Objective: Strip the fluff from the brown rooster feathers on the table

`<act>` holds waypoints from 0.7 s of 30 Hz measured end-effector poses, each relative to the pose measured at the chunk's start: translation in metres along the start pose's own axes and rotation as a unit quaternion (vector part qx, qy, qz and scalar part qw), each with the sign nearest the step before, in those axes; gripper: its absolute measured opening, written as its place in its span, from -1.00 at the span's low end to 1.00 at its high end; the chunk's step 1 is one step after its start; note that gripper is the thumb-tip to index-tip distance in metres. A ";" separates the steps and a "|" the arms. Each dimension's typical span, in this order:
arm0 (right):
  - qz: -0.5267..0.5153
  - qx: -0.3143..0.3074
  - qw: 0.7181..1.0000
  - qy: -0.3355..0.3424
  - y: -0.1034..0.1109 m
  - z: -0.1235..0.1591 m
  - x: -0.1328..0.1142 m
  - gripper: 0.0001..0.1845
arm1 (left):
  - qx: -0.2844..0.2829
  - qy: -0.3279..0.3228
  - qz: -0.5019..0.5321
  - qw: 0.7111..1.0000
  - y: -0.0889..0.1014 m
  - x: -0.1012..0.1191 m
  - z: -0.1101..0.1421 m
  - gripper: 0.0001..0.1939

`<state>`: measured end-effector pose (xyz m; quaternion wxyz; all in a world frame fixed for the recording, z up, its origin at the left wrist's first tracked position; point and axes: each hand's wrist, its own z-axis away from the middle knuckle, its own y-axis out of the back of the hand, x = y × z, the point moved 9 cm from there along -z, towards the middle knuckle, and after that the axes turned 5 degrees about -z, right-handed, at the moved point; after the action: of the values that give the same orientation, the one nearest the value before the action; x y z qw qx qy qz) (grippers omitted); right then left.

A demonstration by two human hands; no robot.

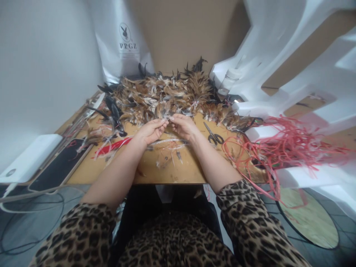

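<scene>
A big pile of brown, white and black feathers (167,94) covers the back of the wooden table (144,172). My left hand (151,130) and my right hand (182,126) meet fingertip to fingertip at the pile's front edge. Both pinch a small pale feather (167,120) between them, fingers pressed together. Loose feather scraps and white strips (167,142) lie on the wood under my wrists.
Black-handled scissors (213,136) lie right of my right hand. A tangle of red strips (278,148) spreads over white foam pieces (306,92) on the right. A red strip (114,145), a phone (59,167) and a white device (29,157) lie left. A white bag (125,40) stands behind.
</scene>
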<state>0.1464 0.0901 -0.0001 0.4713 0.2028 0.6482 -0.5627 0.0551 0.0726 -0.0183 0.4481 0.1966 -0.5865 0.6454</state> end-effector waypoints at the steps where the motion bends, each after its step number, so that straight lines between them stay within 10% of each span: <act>1: 0.007 -0.002 1.000 0.009 0.000 0.000 -0.001 -0.62 | -0.001 0.005 0.002 1.000 0.000 0.000 0.001 -0.81; 21: 0.161 0.063 0.979 0.111 0.012 -0.002 -0.014 -0.76 | 0.028 -0.058 -0.167 0.984 0.007 0.001 -0.004 -0.92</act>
<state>0.1616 0.0995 0.0047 0.4671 0.3951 0.6186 -0.4930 0.0502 0.0770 -0.0221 0.5088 0.3415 -0.5525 0.5650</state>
